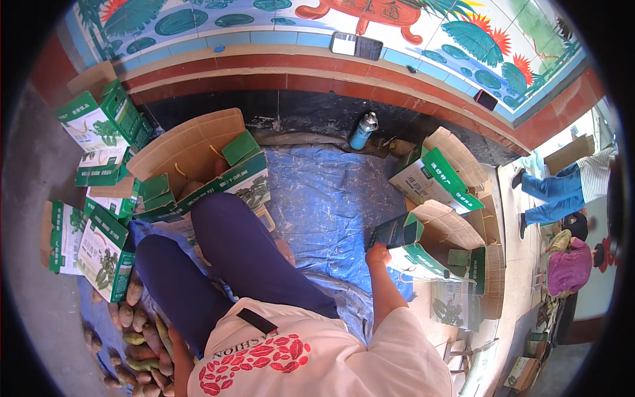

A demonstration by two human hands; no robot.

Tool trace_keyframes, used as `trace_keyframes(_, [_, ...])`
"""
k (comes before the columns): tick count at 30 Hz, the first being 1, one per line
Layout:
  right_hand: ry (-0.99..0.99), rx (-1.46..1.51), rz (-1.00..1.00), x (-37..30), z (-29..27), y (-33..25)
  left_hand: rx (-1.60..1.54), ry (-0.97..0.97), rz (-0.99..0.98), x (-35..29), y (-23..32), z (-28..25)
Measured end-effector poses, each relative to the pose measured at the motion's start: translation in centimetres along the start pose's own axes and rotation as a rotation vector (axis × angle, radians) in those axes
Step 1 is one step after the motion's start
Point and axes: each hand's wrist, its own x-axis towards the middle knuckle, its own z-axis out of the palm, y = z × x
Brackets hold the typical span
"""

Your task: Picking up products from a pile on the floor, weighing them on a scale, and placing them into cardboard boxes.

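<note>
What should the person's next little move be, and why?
Probably to draw the open green-and-white box slightly closer with the right hand. That hand is already at the box's near corner, the arm is stretched out to reach it, and the blue sheet beside it seems to offer a place nearer the person.

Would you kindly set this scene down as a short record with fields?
Left hand: low, beside root vegetables; grip unclear
Right hand: at the edge of an open box
Ahead, left: wide box, flaps up
Ground: blue tarp
By the wall: blue bottle
Far right: person in jeans
</note>
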Motion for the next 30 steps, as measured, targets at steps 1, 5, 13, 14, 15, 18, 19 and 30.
trace_keyframes(1, [0.003,0.002,0.003,-0.3,0.2,0.3,0.0,-0.001,0.007,0.3,0.2,0.2])
trace_keyframes(5, [0.016,-0.003,0.037,-2.2,0.8,1.8,-0.006,-0.01,0.039,1.5,1.3,1.5])
trace_keyframes(13, [0.016,-0.036,0.145,-4.2,0.9,2.8,-0.004,-0.023,0.11,4.9,3.4,3.4])
trace_keyframes(14, [0.001,-0.001,0.149,-4.4,0.7,2.7,-0.001,-0.02,0.113,5.2,3.4,3.4])
trace_keyframes(15, [-0.012,0.033,0.162,-4.6,0.5,3.0,0.001,-0.024,0.12,5.3,4.1,3.5])
trace_keyframes(18, [-0.066,0.079,0.21,-4.4,0.6,3.2,0.006,-0.024,0.126,5.6,5.0,3.6])
trace_keyframes(19, [-0.085,0.086,0.214,-4.5,0.4,2.9,0.009,-0.018,0.122,5.5,4.8,3.4])
trace_keyframes(30, [-0.166,0.167,0.009,-4.1,-2.6,-1.9,0.068,0.065,0.022,1.6,-0.8,0.1])
